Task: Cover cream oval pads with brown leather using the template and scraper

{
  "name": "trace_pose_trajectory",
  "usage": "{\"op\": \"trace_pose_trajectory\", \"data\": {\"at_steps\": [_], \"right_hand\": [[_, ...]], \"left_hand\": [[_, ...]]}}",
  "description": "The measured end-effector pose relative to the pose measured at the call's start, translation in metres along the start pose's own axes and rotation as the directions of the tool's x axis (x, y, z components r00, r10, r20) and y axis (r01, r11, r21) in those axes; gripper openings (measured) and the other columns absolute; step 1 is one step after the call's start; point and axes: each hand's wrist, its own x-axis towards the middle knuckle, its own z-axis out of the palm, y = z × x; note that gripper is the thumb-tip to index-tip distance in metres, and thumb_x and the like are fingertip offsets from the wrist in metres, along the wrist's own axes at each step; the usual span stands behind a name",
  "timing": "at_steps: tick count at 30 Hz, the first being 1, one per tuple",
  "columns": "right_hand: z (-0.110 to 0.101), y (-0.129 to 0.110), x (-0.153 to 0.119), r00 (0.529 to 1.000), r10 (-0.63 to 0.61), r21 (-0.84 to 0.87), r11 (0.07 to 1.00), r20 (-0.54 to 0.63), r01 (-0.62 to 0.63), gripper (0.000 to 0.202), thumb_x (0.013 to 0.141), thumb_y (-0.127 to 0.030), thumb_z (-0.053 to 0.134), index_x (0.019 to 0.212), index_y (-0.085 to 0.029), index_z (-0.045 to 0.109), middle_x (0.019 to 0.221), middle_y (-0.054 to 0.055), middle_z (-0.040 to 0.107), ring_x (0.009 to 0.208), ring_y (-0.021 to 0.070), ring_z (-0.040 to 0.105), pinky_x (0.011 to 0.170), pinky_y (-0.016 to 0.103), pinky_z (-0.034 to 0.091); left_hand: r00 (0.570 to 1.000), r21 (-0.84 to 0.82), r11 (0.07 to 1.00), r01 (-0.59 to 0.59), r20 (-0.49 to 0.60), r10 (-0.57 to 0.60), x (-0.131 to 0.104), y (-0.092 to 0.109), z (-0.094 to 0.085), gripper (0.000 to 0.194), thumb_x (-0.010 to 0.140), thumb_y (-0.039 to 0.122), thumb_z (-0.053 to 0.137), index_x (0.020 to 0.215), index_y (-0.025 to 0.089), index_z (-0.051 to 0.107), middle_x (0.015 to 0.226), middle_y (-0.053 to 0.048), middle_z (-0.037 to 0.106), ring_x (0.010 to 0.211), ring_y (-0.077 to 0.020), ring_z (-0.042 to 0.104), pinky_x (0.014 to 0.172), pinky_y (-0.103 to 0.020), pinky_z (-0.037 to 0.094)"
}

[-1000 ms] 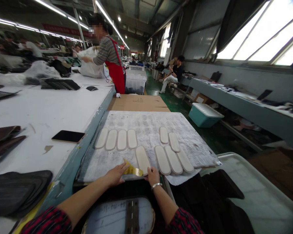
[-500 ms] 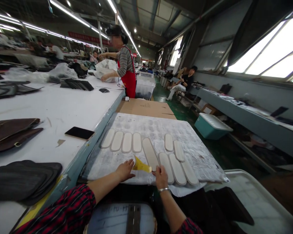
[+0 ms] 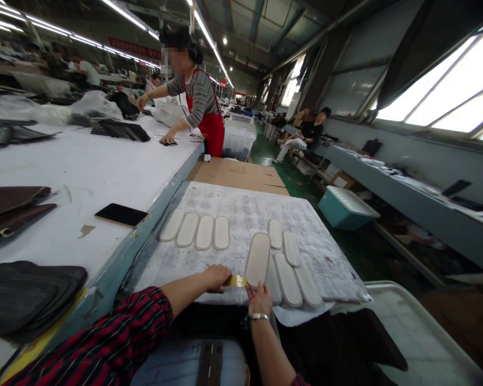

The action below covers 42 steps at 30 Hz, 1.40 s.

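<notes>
While left hand (image 3: 217, 277) grips flat, shiny yellow strip (image 3: 238, 280) above near edge of white-covered rectangular worktop (image 3: 243, 214), right hand (image 3: 261, 299) pinches lower end of long cream oval pad (image 3: 258, 260) with grey rim, near same edge. Strip reaches pad's lower left side. Four cream rounded pads (image 3: 204, 232) in row from left edge; further cream pads (image 3: 288, 279) grouped toward right edge.

No writing is legible; characters on the red banner (image 3: 133, 47), upper left, and cardboard (image 3: 241, 181), centre, blur.
</notes>
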Motion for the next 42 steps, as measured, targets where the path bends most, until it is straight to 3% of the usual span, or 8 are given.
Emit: {"op": "trace_pose_trajectory", "data": {"at_steps": [11, 16, 19, 23, 27, 31, 36, 42], "right_hand": [[-0.004, -0.06, -0.034, 0.949, 0.14, -0.09, 0.989, 0.283, -0.119, 0.036, 0.065, -0.042, 0.068, 0.084, -0.017, 0.051, 0.081, 0.001, 0.064, 0.068, 0.0152, 0.062, 0.057, 0.028, 0.054], [-0.003, -0.099, -0.077, 0.709, 0.316, -0.245, 0.948, 0.63, -0.205, 0.053, 0.074, -0.059, 0.052, 0.11, -0.021, 0.049, 0.111, 0.01, 0.059, 0.09, 0.0231, 0.061, 0.067, 0.039, 0.053], [-0.003, -0.131, -0.095, 0.619, 0.131, -0.206, 0.977, 0.774, 0.05, 0.08, 0.073, -0.077, 0.015, 0.134, -0.027, 0.025, 0.14, 0.012, 0.029, 0.119, 0.0295, 0.04, 0.082, 0.053, 0.045], [0.007, -0.149, -0.124, 0.533, -0.069, -0.431, 0.507, 0.843, 0.747, 0.097, 0.066, -0.069, 0.051, 0.14, -0.021, 0.011, 0.144, 0.013, 0.017, 0.131, 0.0306, 0.017, 0.102, 0.053, 0.025], [0.014, -0.145, -0.152, 0.445, -0.122, -0.43, 0.131, 0.887, 0.893, 0.097, 0.066, -0.06, 0.06, 0.139, -0.017, 0.014, 0.139, 0.014, 0.03, 0.128, 0.03, 0.023, 0.105, 0.049, 0.022], [0.0, -0.15, -0.152, 0.502, 0.015, -0.448, 0.475, 0.865, 0.757, 0.08, 0.073, -0.061, 0.051, 0.136, -0.02, 0.023, 0.133, 0.014, 0.039, 0.121, 0.0297, 0.037, 0.097, 0.048, 0.034], [-0.022, -0.158, -0.137, 0.275, 0.37, -0.446, 0.841, 0.887, 0.306, 0.072, 0.077, -0.065, 0.04, 0.131, -0.019, 0.031, 0.127, 0.017, 0.046, 0.11, 0.029, 0.049, 0.084, 0.042, 0.046], [-0.013, -0.138, -0.15, 0.267, 0.398, -0.435, 0.425, 0.878, 0.794, 0.065, 0.068, -0.047, 0.062, 0.123, -0.018, 0.044, 0.121, 0.012, 0.05, 0.11, 0.0279, 0.047, 0.096, 0.044, 0.037]], "left_hand": [[0.95, -0.749, 0.66, 0.058, -0.162, -0.268, -0.042, -0.008, -0.057, 0.075, 0.056, 0.054, 0.067, 0.117, 0.016, 0.047, 0.121, -0.019, 0.052, 0.116, -0.0338, 0.043, 0.094, -0.048, 0.031], [0.877, -0.98, 0.191, -0.051, -0.135, -0.462, -0.062, 0.03, -0.081, 0.052, 0.069, 0.053, 0.057, 0.103, 0.013, 0.054, 0.094, -0.013, 0.065, 0.078, -0.021, 0.064, 0.064, -0.033, 0.052], [0.767, -0.993, -0.002, -0.119, -0.091, -0.635, -0.091, 0.045, -0.086, 0.043, 0.067, 0.044, 0.064, 0.098, 0.015, 0.053, 0.089, -0.008, 0.065, 0.069, -0.0154, 0.063, 0.055, -0.027, 0.053], [0.689, -0.972, -0.134, -0.195, -0.039, -0.724, -0.134, 0.087, -0.086, 0.035, 0.066, 0.038, 0.068, 0.091, 0.016, 0.055, 0.083, -0.005, 0.065, 0.064, -0.0133, 0.062, 0.049, -0.023, 0.052], [0.732, -0.948, -0.217, -0.234, -0.024, -0.681, -0.177, 0.126, -0.085, 0.037, 0.067, 0.043, 0.067, 0.09, 0.015, 0.057, 0.086, -0.007, 0.066, 0.073, -0.017, 0.063, 0.055, -0.027, 0.054], [0.821, -0.914, -0.187, -0.359, -0.214, -0.529, -0.23, 0.105, -0.08, 0.061, 0.063, 0.06, 0.062, 0.105, 0.016, 0.058, 0.103, -0.013, 0.063, 0.1, -0.0268, 0.057, 0.076, -0.038, 0.051], [0.403, -0.938, -0.043, -0.344, -0.106, -0.909, -0.284, 0.061, -0.036, 0.057, 0.08, 0.06, 0.038, 0.115, 0.017, 0.052, 0.122, -0.013, 0.053, 0.118, -0.0254, 0.043, 0.1, -0.045, 0.03], [0.607, -0.958, -0.218, -0.184, 0.063, -0.792, -0.279, 0.097, 0.03, 0.063, 0.083, 0.061, 0.026, 0.124, 0.018, 0.045, 0.13, -0.01, 0.048, 0.122, -0.0234, 0.04, 0.102, -0.039, 0.031]]}}
